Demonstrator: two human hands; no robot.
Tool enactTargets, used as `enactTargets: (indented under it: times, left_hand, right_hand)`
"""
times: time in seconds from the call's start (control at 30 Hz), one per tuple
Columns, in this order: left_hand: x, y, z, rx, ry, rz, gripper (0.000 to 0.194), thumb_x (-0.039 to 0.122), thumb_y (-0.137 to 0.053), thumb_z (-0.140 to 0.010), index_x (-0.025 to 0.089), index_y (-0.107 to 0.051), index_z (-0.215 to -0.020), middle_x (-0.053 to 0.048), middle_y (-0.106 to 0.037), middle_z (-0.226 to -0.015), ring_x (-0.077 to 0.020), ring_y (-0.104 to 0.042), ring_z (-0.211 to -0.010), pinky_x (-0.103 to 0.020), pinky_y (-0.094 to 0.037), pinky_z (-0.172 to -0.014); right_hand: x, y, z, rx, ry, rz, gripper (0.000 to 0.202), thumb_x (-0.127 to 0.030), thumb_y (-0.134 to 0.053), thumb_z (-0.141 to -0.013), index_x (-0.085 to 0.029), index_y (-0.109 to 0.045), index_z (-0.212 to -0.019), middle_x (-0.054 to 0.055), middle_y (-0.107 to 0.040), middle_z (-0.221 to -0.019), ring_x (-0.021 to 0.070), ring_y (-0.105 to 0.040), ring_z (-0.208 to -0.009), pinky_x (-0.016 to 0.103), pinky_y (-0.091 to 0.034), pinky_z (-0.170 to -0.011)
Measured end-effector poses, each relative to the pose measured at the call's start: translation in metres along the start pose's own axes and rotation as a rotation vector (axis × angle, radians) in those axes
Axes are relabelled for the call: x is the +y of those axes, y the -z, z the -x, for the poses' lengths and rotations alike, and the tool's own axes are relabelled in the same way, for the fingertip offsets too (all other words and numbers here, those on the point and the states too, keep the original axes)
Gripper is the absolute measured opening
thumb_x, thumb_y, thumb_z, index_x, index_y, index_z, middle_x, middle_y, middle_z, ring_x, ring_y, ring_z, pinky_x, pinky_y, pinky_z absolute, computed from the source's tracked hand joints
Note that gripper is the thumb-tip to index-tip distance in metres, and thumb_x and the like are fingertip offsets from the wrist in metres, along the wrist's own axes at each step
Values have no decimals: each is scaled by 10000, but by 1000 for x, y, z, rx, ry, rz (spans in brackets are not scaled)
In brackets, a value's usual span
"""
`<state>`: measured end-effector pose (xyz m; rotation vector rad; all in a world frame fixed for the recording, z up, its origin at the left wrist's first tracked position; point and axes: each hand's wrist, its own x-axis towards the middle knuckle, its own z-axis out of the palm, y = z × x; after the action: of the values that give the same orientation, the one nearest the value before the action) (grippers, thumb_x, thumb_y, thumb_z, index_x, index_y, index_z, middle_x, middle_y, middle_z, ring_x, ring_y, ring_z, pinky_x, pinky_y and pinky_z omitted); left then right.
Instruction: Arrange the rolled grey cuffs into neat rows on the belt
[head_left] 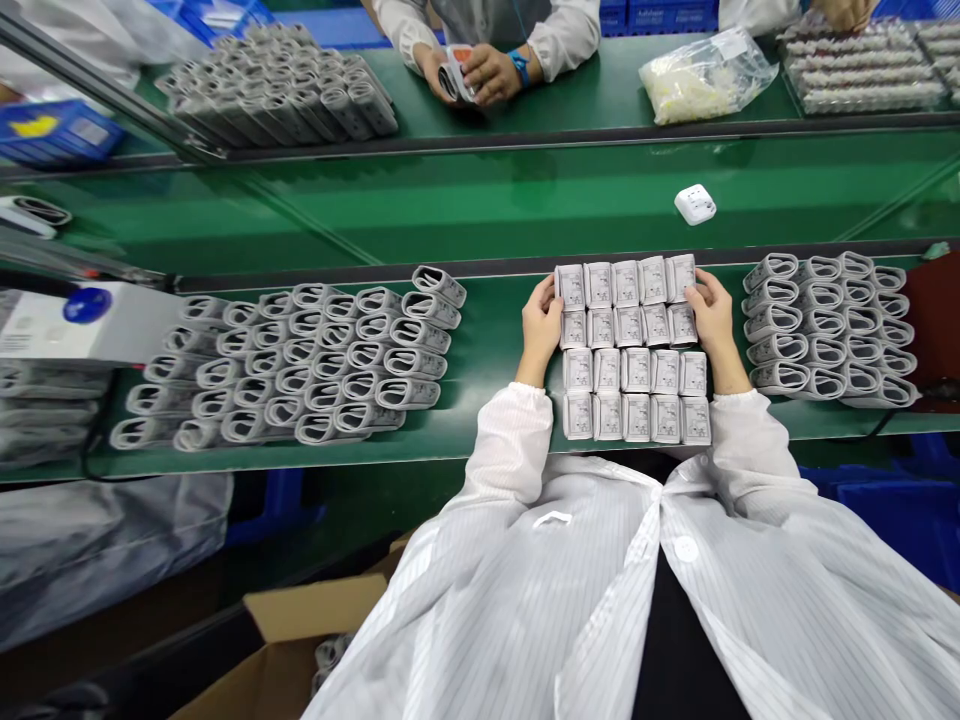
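Folded grey cuffs [636, 370], printed with small diagrams, stand packed in rows in front of me on the green bench. My left hand [541, 328] is closed against the left end of the back rows, its fingers on the corner cuff. At the opposite end, my right hand [714, 318] presses on the right corner cuff [680, 278]. The back rows are held between both hands. A narrow gap parts them from the front rows. Some fingertips are hidden behind the cuffs.
More rolled cuffs stand at left [300, 365] and right [829, 325]. A small white device [695, 204] lies on the green belt [450, 210]. Across it, a co-worker's hands [484, 75] hold a cuff near a cuff stack [277, 90] and a plastic bag [705, 80].
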<state>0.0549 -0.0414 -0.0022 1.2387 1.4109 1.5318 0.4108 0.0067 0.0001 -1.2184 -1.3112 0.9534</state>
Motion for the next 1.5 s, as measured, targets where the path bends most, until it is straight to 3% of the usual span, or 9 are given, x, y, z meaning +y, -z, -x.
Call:
enactTargets:
  times: [0.3, 0.4, 0.57, 0.73, 1.0, 1.1, 1.23, 1.5]
  left_hand:
    - [2, 0, 2, -35, -30, 24, 811, 802, -765, -956, 208, -709, -1506, -190, -805, -1466, -337, -792, -1372, -485, -640, -1205]
    - [2, 1, 2, -37, -39, 1, 813, 809, -757, -961, 226, -709, -1525, -182, -792, -1483, -316, -798, -1328, -454, -653, -1156]
    - [-1, 4, 1, 14, -74, -81, 779, 825, -748, -956, 267, -751, -1499, -154, -759, -1458, -185, -783, -943, -340, -668, -877]
    - [-4, 3, -1, 33, -102, -90, 783, 860, -741, -936, 283, -777, -1464, -128, -747, -1369, -152, -737, -877, -308, -636, -808]
    - [-2, 3, 1, 14, -72, -82, 809, 857, -729, -947, 272, -757, -1504, -146, -782, -1444, -195, -781, -951, -367, -668, -920]
    - [2, 3, 2, 3, -45, -63, 798, 826, -720, -975, 249, -742, -1526, -156, -791, -1481, -263, -818, -1141, -425, -668, -1079]
    - [7, 1, 3, 41, -51, -42, 799, 820, -727, -973, 215, -757, -1494, -175, -785, -1518, -335, -763, -1407, -464, -615, -1236]
    - [3, 0, 1, 67, -50, -2, 834, 861, -732, -941, 210, -763, -1461, -185, -768, -1543, -362, -711, -1509, -533, -532, -1349]
  right_hand:
    - [2, 0, 0, -12, 11, -32, 965, -953, -902, -735, -252, -738, -1378, 129, -860, -1174, 397, -832, -1129, 615, -686, -1093]
    - [2, -1, 0, -29, 10, -40, 967, -954, -899, -735, -255, -728, -1380, 130, -856, -1212, 397, -827, -1174, 612, -671, -1130]
    - [2, -1, -1, -50, 10, -41, 964, -939, -890, -755, -247, -713, -1402, 141, -845, -1260, 405, -815, -1221, 623, -648, -1172]
    - [-1, -2, 1, -70, 17, -27, 942, -942, -864, -782, -259, -706, -1411, 134, -842, -1270, 396, -812, -1227, 604, -654, -1165]
    - [-3, -3, 1, -42, -9, -57, 980, -947, -903, -717, -252, -702, -1377, 140, -842, -1263, 402, -808, -1232, 620, -634, -1189]
    - [-3, -4, 1, -42, 1, -31, 963, -962, -874, -741, -257, -701, -1373, 138, -836, -1258, 395, -804, -1232, 608, -641, -1178]
    - [-4, -4, 1, -35, 8, -13, 953, -976, -856, -751, -262, -699, -1362, 134, -831, -1246, 387, -802, -1220, 597, -653, -1157]
    - [-5, -4, 0, 21, 10, -6, 933, -998, -838, -743, -271, -704, -1312, 129, -829, -1248, 393, -797, -1224, 610, -647, -1158]
